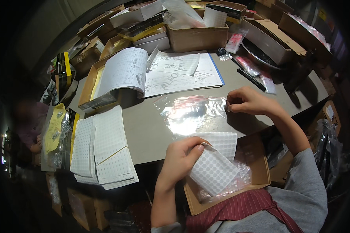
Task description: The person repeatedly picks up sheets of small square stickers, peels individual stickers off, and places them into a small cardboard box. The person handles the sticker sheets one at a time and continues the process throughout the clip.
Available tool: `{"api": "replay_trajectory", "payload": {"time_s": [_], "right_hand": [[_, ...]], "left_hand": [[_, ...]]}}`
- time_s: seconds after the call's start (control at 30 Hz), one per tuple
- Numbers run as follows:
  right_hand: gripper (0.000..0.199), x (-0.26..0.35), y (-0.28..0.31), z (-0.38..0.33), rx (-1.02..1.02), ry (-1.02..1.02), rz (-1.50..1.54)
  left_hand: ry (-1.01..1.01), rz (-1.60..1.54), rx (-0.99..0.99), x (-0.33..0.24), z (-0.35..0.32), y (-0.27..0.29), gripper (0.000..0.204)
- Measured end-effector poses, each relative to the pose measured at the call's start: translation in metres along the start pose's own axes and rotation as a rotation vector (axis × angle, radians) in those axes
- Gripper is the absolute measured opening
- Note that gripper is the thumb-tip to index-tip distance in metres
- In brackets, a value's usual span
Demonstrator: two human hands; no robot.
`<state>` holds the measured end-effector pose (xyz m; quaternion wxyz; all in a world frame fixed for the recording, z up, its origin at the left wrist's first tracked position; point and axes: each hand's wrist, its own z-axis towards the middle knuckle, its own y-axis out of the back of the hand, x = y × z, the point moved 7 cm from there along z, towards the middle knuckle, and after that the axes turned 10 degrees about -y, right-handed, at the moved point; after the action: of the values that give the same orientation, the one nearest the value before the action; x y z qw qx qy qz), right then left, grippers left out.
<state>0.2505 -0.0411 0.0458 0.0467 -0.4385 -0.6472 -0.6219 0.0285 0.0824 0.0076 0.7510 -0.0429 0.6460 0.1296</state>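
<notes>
1. Left hand [182,158] pinches the dotted sheet [214,171] over an open carton [262,165], I see.
2. Right hand [248,101] presses thumb and finger together beside clear bags [188,112]; I can't tell what's gripped.
3. Banded sheets [109,145], curled papers [124,73] and a marker [251,80] crowd my tabletop [144,136].

Pale grey worktop [144,130], edges curved by lens, well lit. Dim plain wall [56,29] beyond, upper left. Small bright lights [4,149], far left. Rest of room mostly dark, detail lost.

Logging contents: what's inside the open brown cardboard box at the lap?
Clear plastic packaging shows. A grey-dotted white paper sheet in the left hand hides part; anything beneath can't be seen.
</notes>
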Motion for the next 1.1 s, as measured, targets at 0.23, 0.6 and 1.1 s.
{"api": "replay_trajectory", "payload": {"time_s": [0.23,0.6,1.1], "right_hand": [[0.023,0.006,-0.003,0.015,-0.061,0.066,0.149],[0.023,0.008,-0.019,0.026,0.181,-0.005,0.253],[0.037,0.03,-0.001,0.003,-0.109,0.079,-0.034]], "left_hand": [[0.024,-0.026,0.013,0.005,0.0,0.001,0.019],[0.043,-0.019,-0.006,0.006,-0.003,0.001,0.023],[-0.031,0.004,-0.147,0.001,-0.004,0.0,0.022]]}}
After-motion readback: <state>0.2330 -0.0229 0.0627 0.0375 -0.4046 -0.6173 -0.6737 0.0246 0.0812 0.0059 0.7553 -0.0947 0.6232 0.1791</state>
